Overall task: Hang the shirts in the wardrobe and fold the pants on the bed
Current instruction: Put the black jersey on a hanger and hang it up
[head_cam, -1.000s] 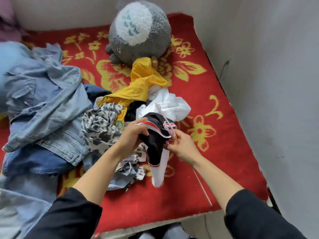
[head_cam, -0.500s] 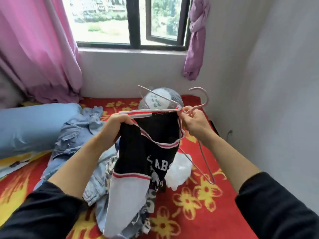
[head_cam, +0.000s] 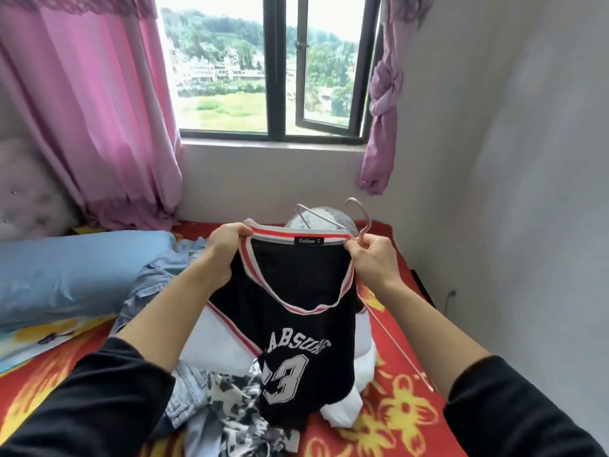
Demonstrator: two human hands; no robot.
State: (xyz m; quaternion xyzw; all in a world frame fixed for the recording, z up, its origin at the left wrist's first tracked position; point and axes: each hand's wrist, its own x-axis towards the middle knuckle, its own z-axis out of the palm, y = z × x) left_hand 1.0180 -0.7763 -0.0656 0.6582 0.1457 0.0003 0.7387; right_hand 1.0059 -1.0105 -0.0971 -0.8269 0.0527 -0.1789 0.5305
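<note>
A black jersey (head_cam: 296, 328) with red-and-white trim and white lettering hangs spread in front of me over the bed. My left hand (head_cam: 227, 245) grips its collar at the left. My right hand (head_cam: 372, 258) pinches the collar's right end together with a pale pink wire hanger (head_cam: 361, 219), whose hook rises above my fingers; one wire runs down to the right behind the jersey. Below lie denim clothes (head_cam: 155, 285), a black-and-white patterned garment (head_cam: 237, 404) and a white garment (head_cam: 359, 394).
The bed has a red cover with yellow flowers (head_cam: 398, 404). A blue pillow (head_cam: 66, 275) lies at the left, a grey plush toy (head_cam: 323, 219) behind the jersey. Pink curtains (head_cam: 99, 127) and a window (head_cam: 273, 70) stand ahead; a white wall (head_cam: 510, 192) runs close on the right.
My view has tilted up from the pile to the window. Both hands have lifted the jersey off the bed and pulled its collar wide, so its front now hangs open.
</note>
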